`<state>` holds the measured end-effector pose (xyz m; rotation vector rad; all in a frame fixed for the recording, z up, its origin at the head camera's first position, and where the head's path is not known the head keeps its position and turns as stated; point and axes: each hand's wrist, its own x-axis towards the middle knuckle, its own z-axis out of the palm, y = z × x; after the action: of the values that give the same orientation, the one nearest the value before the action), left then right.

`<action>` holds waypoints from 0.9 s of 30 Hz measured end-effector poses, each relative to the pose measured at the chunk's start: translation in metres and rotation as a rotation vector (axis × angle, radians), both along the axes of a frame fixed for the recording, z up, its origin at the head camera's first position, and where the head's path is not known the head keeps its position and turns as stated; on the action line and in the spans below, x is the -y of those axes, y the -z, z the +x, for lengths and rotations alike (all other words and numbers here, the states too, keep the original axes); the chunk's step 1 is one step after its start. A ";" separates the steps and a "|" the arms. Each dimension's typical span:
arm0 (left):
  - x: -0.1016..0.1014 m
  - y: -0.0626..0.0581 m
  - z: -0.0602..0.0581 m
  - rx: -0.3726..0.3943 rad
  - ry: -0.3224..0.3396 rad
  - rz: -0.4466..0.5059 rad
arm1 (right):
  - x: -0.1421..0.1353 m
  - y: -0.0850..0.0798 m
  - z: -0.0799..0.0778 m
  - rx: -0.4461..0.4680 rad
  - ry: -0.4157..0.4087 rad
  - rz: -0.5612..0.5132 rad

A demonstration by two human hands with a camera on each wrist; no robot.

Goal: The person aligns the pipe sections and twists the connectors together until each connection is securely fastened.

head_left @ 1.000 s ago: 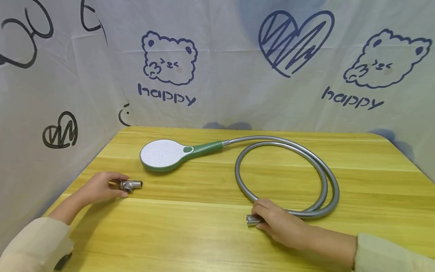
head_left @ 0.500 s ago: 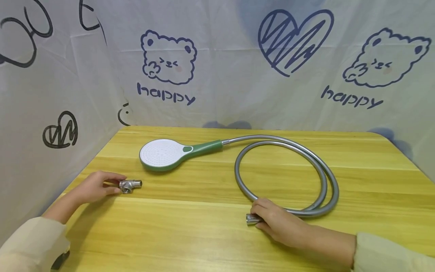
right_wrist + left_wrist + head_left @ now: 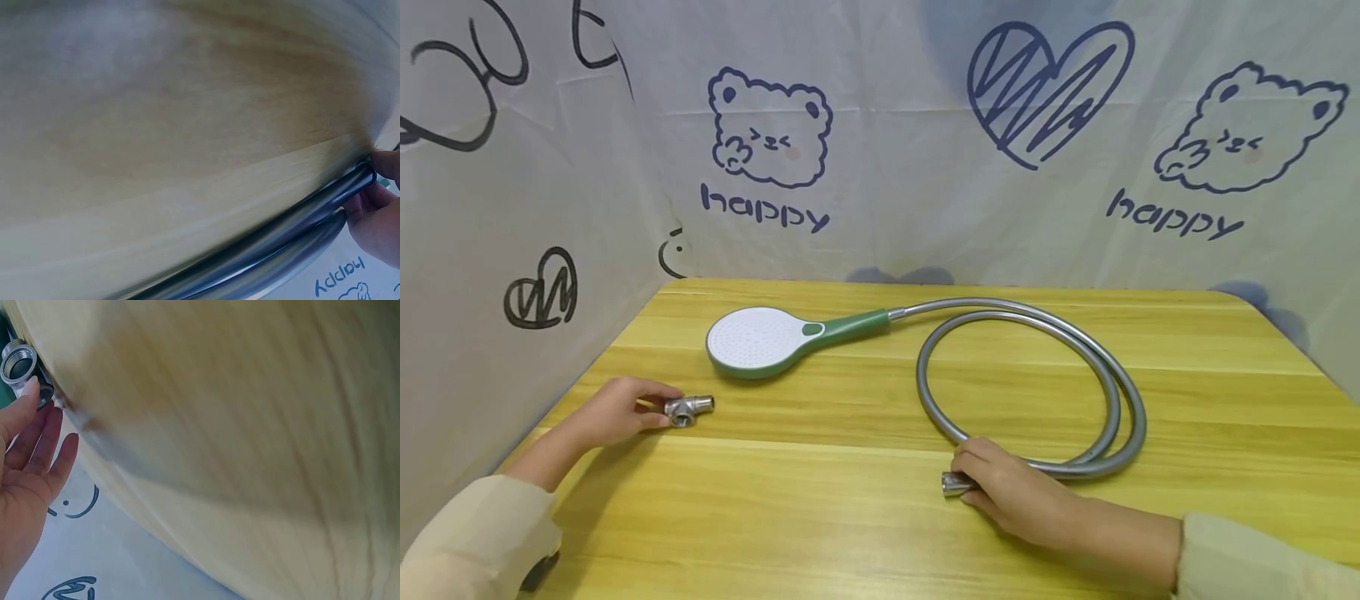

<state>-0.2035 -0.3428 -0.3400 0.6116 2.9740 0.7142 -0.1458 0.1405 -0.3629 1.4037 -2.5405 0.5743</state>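
On the left of the table, my left hand (image 3: 621, 410) pinches a small silver metal tee fitting (image 3: 683, 412) between thumb and fingers. In the left wrist view one threaded opening of the tee fitting (image 3: 19, 364) faces the camera, with the thumb against its body. My right hand (image 3: 1011, 492) grips a grey shower hose (image 3: 1123, 417) close to its end, and the metal end nut (image 3: 956, 484) sticks out leftward past the fingers. From the right wrist, two runs of hose (image 3: 269, 250) lead to that hand. The hose's other end joins a green-and-white shower head (image 3: 760, 340) lying face up.
The hose lies looped on the right half of the yellow wood-grain table (image 3: 820, 508). A white printed cloth (image 3: 910, 183) hangs behind the table and along its left side. Beneath the left sleeve shows a small dark object (image 3: 540, 572).
The left thumb and fingers have drawn back slightly to the left on the tee fitting, whose outer end now tips up a little. The right hand, hose and shower head hold their places.
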 end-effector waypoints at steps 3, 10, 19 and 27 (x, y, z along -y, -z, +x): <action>-0.001 0.000 0.000 0.005 -0.005 0.005 | 0.000 0.000 0.000 0.002 0.002 -0.001; -0.003 0.001 0.000 0.036 -0.030 0.004 | -0.001 0.001 -0.001 -0.008 -0.021 -0.013; -0.006 -0.001 0.003 0.047 -0.053 0.006 | -0.001 0.003 -0.001 -0.044 -0.030 -0.010; -0.010 -0.002 0.005 0.041 -0.064 0.002 | 0.000 0.002 -0.001 -0.109 -0.026 -0.016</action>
<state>-0.1983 -0.3330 -0.3384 0.4983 2.9678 0.7242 -0.1463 0.1407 -0.3650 1.4245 -2.4309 0.5061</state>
